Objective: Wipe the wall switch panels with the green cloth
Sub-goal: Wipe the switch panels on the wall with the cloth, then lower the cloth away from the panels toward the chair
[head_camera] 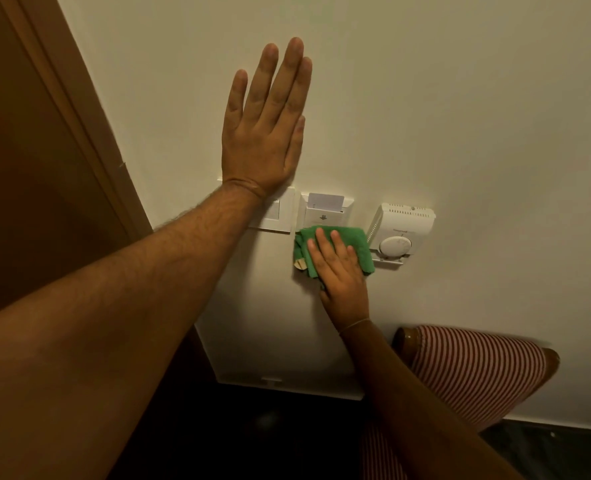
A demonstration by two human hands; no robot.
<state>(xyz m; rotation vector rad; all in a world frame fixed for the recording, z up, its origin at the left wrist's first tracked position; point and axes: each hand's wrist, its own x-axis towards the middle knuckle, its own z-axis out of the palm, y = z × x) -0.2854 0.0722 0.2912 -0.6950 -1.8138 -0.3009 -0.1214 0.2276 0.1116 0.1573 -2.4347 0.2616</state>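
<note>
Item: our right hand [339, 268], fingers flat, pressing green cloth [335, 244] on card switch [325, 213]; left hand [263, 133], at 11 o'clock, spread open on wall [460, 98], seemingly covering the switch panel [280, 213].

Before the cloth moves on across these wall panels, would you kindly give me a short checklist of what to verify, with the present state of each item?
1. Green cloth pressed flat under the right hand: ok.
2. Cloth on the card-holder panel: ok, it covers the lower edge.
3. Key card seated in its slot: ok, upright.
4. Left hand clear of the panels: not ok, its wrist lies over the switch plate.
5. Thermostat already wiped: cannot tell.
</note>
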